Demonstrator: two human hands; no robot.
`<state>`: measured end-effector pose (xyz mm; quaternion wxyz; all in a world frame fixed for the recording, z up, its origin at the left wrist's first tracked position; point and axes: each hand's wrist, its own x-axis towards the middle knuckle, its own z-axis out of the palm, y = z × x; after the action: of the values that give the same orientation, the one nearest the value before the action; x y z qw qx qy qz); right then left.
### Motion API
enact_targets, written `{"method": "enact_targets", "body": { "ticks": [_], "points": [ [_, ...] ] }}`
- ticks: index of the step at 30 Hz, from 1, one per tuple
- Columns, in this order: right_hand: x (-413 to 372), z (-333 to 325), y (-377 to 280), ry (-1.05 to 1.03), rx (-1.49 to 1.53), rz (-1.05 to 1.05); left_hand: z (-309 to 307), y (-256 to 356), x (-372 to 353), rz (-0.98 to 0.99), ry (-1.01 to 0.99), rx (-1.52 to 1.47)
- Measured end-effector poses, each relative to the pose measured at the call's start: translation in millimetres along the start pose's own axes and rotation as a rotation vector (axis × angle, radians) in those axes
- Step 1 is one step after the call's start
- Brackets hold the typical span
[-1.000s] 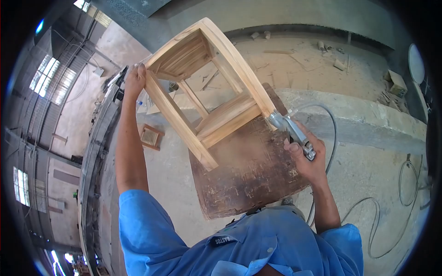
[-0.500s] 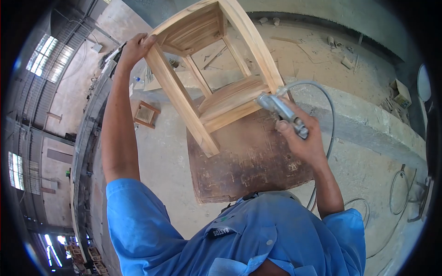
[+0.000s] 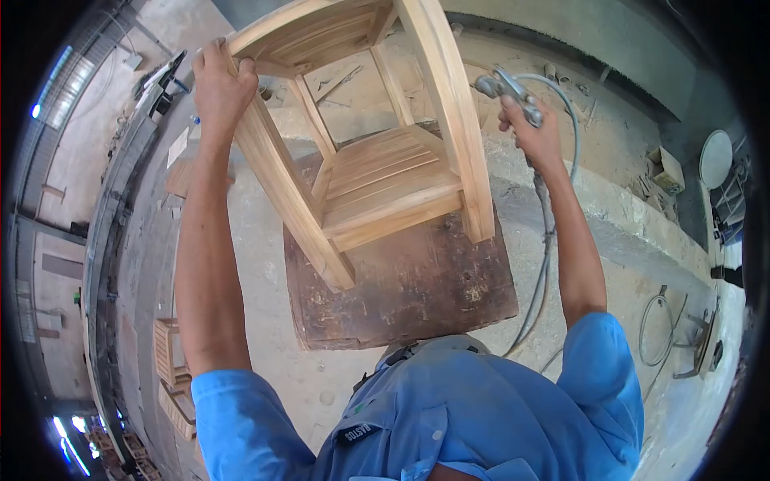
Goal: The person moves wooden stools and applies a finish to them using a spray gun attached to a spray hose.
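Note:
A bare wooden chair (image 3: pixel 393 172) with slatted panels stands tilted over a worn brown board (image 3: pixel 401 293). My left hand (image 3: pixel 224 92) is closed around the chair's upper left corner. In my right hand (image 3: pixel 536 135) is a metal spray gun (image 3: pixel 507 86) with a grey hose (image 3: pixel 574 120) attached. The gun is to the right of the chair, apart from it, with its nozzle end toward the nearest chair leg. The fingers around the gun's handle are partly hidden.
A concrete ledge (image 3: pixel 618 204) runs behind the board, with dusty ground and scraps beyond it. A cardboard box (image 3: pixel 666 170) and a coiled hose (image 3: pixel 659 325) are at the right. Slatted wooden pieces (image 3: pixel 170 353) stand on the left.
The spray gun has moved up and right, away from the chair's front corner. The chair has turned slightly and shifted left with my left hand still on it.

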<state>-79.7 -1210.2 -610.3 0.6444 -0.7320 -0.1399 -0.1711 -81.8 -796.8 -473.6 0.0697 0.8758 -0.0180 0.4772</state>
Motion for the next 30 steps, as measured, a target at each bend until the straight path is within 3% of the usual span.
{"method": "enact_targets", "body": {
  "ticks": [6,9,17,22,26,29,30],
  "points": [
    [54,28,44,-0.053,-0.199,-0.021,-5,16,-10,-0.034,-0.006,0.016],
    [57,29,72,-0.074,-0.294,-0.14,-9,31,-13,-0.072,-0.021,0.003],
    [-16,-10,117,-0.26,-0.361,0.044,3,38,-13,0.014,0.028,-0.008],
    [-11,-8,71,-0.28,-0.293,0.276,8,40,-10,0.027,0.032,-0.003],
    [24,14,71,-0.182,-0.091,0.107,8,41,-9,0.01,0.004,-0.035],
    [43,41,66,-0.185,0.0,-0.184,8,41,-7,0.05,-0.008,-0.02],
    [52,50,79,-0.239,0.112,-0.097,7,42,-7,0.022,-0.036,-0.026]
  ]
}}
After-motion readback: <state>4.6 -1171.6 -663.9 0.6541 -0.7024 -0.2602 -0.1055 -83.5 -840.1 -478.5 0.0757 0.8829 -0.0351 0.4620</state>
